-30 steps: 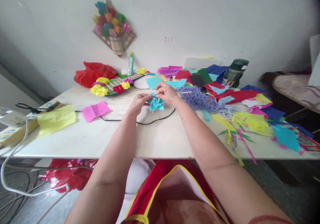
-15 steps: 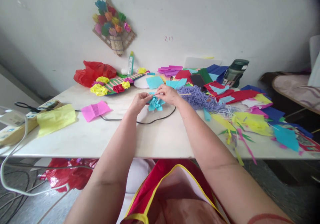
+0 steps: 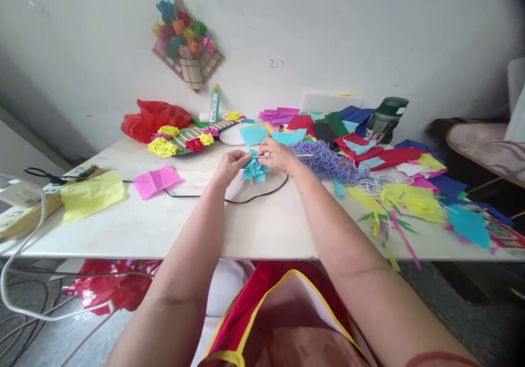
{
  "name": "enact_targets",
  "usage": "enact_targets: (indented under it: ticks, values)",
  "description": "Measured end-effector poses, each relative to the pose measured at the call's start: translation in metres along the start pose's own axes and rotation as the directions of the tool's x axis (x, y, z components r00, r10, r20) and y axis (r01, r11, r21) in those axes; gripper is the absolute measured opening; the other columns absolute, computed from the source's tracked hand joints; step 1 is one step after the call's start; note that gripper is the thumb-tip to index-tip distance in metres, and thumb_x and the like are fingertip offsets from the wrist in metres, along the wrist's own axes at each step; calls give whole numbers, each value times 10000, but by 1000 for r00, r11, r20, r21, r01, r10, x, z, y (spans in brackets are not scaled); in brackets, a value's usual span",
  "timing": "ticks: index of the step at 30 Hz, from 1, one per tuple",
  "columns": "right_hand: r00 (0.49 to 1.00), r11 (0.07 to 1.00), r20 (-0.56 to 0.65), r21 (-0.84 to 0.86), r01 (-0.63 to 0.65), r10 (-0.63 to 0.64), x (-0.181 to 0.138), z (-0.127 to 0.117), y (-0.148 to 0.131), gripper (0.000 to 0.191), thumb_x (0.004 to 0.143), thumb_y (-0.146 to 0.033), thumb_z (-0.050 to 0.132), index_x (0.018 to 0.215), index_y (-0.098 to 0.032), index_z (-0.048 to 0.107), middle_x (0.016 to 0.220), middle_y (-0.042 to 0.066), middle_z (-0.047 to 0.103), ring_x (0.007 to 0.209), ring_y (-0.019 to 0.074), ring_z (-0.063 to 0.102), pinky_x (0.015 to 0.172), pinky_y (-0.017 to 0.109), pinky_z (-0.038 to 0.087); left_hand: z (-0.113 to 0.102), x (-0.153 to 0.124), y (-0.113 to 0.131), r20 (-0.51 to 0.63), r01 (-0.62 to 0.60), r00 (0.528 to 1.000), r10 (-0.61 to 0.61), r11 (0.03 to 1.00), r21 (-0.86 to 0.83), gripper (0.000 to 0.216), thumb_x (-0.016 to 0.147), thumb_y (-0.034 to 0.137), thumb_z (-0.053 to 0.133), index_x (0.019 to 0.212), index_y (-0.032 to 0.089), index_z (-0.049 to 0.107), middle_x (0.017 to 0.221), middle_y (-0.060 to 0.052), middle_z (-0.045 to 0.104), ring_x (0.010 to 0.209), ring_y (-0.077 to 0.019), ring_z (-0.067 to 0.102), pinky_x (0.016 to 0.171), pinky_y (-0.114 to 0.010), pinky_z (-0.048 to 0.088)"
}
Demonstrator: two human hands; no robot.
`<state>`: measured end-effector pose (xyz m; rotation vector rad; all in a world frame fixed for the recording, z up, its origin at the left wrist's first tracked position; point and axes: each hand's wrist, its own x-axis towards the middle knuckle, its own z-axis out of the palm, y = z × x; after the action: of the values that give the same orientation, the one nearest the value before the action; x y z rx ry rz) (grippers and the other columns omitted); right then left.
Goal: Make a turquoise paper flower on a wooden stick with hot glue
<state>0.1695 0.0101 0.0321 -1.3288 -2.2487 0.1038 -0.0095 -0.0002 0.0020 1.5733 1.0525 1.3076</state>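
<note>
Pinched in my left hand (image 3: 233,165) is a light-blue crepe paper flower (image 3: 254,171) with crumpled, folded petals. Thumb and fingers of my right hand (image 3: 275,155) close round a thin wooden stick (image 3: 305,155), whose one end sticks out to the right past the hand. The stick's other end lies at the flower's top, partly covered by my fingers. Just behind my hands are flat light-blue paper pieces (image 3: 253,134). A black cord (image 3: 254,197) curves across the white table (image 3: 266,230) in front of the flower.
Purple yarn (image 3: 324,159) and many coloured paper sheets spread over the right side, with a dark bottle (image 3: 385,120) behind. At left are a board with paper flowers (image 3: 192,137), a glue bottle (image 3: 214,104), pink paper (image 3: 158,181), yellow paper (image 3: 93,196) and a power strip (image 3: 49,197).
My right fingers have shifted slightly at the flower, and the stick shows a little more to the right. The left hand stays nearly in place, still holding the flower.
</note>
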Motion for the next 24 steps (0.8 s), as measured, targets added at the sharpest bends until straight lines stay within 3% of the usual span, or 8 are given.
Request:
enact_targets:
  ticks: [13,24]
  values:
    - [999,999,31,48,5,-6,3,5,8,177,851,-325,651,945,-257,784,1165,20,666,882,143,622,774,266,461,-2,1,-1,13,0,1000,0,1000,13,486,583,589,812,592,160,585,530,28,498,533,-93,429,540,-249,343]
    - [998,988,-1,141,67,-68,5,4,11,124,817,-243,677,859,-201,785,1110,30,694,844,133,628,739,255,446,0,1,0,45,41,998,-40,998,-37,446,590,532,828,595,159,584,525,33,491,517,-86,436,535,-245,355]
